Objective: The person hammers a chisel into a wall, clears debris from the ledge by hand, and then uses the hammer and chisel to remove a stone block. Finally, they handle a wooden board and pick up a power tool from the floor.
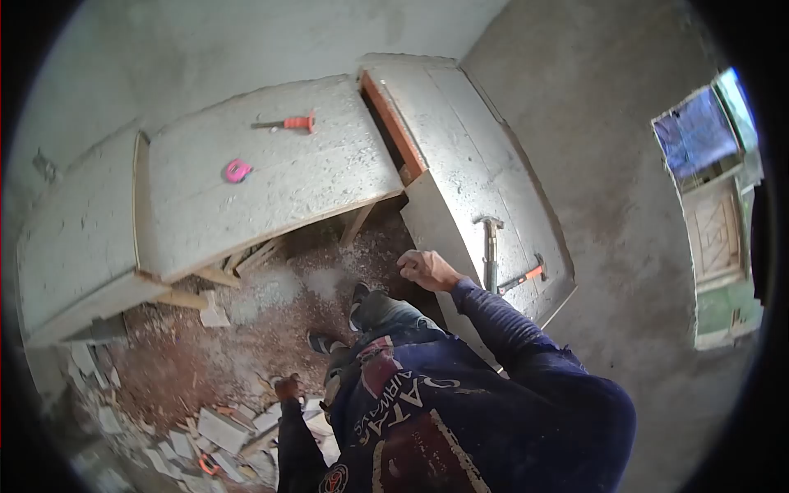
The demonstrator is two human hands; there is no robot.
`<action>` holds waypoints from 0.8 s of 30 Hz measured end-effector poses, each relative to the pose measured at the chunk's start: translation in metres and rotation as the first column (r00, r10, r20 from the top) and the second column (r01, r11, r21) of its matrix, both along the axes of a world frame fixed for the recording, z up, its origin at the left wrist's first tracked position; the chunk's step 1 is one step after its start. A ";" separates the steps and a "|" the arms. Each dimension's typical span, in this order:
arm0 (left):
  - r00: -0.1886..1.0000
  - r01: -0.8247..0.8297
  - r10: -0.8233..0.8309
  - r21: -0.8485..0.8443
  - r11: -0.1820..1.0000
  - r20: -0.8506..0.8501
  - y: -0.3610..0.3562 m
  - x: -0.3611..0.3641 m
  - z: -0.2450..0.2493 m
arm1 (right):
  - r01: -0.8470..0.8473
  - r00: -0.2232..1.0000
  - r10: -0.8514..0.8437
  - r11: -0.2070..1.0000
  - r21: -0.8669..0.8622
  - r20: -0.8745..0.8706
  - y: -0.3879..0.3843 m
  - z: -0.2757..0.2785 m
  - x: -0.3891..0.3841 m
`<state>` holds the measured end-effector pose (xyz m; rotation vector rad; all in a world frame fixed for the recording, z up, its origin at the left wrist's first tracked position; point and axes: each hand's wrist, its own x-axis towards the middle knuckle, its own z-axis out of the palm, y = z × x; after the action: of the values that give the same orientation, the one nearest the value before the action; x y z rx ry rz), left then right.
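My right hand is raised in front of my body, its fingers curled into a loose fist with nothing showing in it. It hangs beside the near face of the right-hand grey slab. On that slab lie a claw hammer with a dark handle and a smaller hammer with an orange and black handle. My left hand is low at my side over the debris-strewn floor, small and dim; I cannot tell how its fingers are set.
A chisel with a red hand guard and a pink tape measure lie on the left slab. An orange-edged gap separates the slabs. Broken pieces litter the floor at lower left. A window opening is at right.
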<state>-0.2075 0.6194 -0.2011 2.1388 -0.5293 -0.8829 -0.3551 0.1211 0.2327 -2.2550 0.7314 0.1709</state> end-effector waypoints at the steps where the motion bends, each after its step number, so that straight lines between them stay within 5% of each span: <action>1: 0.988 0.058 -0.079 0.155 0.986 0.133 -0.004 -0.009 -0.002 | 0.137 0.988 -0.132 0.989 -0.059 0.076 -0.005 0.032 -0.001; 2: 0.981 0.095 -0.120 0.161 0.982 0.151 -0.016 -0.010 0.028 | 0.267 0.957 -0.250 0.958 -0.108 0.147 -0.016 0.048 -0.007; 4: 0.981 -0.025 0.077 0.277 0.961 -0.177 -0.109 0.027 0.194 | 0.485 0.856 -0.413 0.850 -0.208 0.311 -0.047 0.056 -0.037; 5: 0.985 -0.005 0.054 0.285 0.959 -0.164 -0.135 0.035 0.206 | 0.559 0.826 -0.476 0.764 -0.322 0.303 -0.069 0.047 -0.059; 6: 0.998 -0.014 0.020 0.091 0.996 -0.065 -0.155 0.043 0.215 | 0.626 0.779 -0.548 0.664 -0.409 0.304 -0.085 0.040 -0.081; 8: 1.000 -0.014 0.018 -0.164 0.986 0.023 -0.204 0.066 0.232 | 0.596 0.736 -0.675 0.619 -0.512 0.040 -0.102 0.040 -0.125; 11: 0.996 -0.039 0.057 -0.245 0.969 0.066 -0.286 0.098 0.282 | 0.522 0.632 -0.646 0.763 -0.380 -0.428 -0.118 0.035 -0.156; 18: 0.991 -0.067 0.109 -0.415 0.907 0.077 -0.424 0.137 0.359 | 0.567 0.696 -0.562 0.812 -0.140 -0.447 -0.121 0.026 -0.162; 21: 0.977 0.011 0.084 -0.442 0.897 0.196 -0.459 0.151 0.354 | 0.595 0.696 -0.619 0.781 -0.189 -0.364 -0.120 0.005 -0.178; 24: 0.990 -0.004 0.060 -0.405 0.914 0.126 -0.488 0.157 0.377 | 0.657 0.662 -0.694 0.719 -0.227 -0.282 -0.114 0.029 -0.166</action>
<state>-0.0509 0.1313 0.1763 1.8265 -0.6796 -0.5520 -0.5210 0.0075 0.2614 -1.8970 1.7705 0.1690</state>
